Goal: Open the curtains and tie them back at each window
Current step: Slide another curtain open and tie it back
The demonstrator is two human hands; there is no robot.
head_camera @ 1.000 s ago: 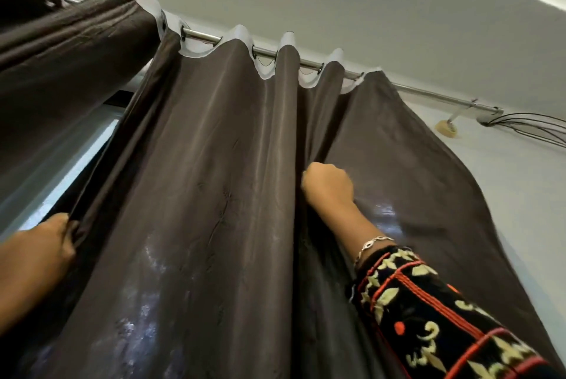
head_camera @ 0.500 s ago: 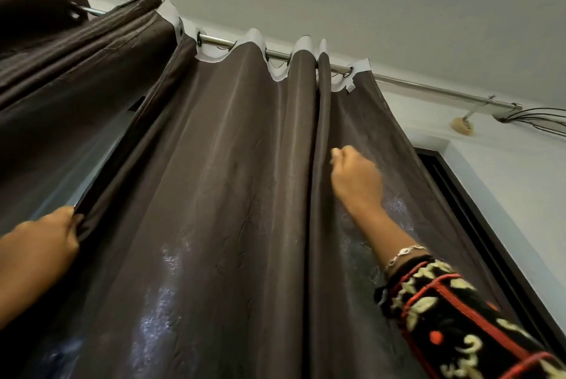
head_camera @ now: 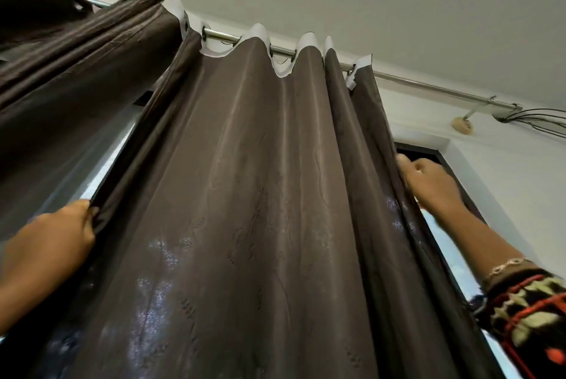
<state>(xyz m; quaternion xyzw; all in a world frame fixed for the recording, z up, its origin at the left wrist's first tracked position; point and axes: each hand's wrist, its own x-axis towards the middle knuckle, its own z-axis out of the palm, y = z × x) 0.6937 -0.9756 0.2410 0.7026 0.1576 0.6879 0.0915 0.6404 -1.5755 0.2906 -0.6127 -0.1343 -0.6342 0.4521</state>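
Observation:
A dark brown eyelet curtain (head_camera: 245, 195) hangs in folds from a metal rod (head_camera: 428, 86) right in front of me. My left hand (head_camera: 58, 237) grips the curtain's left edge at mid height. My right hand (head_camera: 428, 182) pinches its right edge, higher up, with the fingers curled round the hem. A second brown curtain (head_camera: 70, 51) is bunched at the upper left on the same rod. Between the two curtains a strip of bright window (head_camera: 101, 170) shows.
The dark window frame (head_camera: 459, 182) is bared at the right, with glass below my right wrist. The rod's bracket (head_camera: 464, 127) and a bundle of cables (head_camera: 539, 121) sit on the white wall at the upper right. The ceiling is above.
My right hand has moved right, from a middle fold to the curtain's right edge. The curtain's right side has bunched leftward along the rod, baring the window frame. My left hand keeps its grip.

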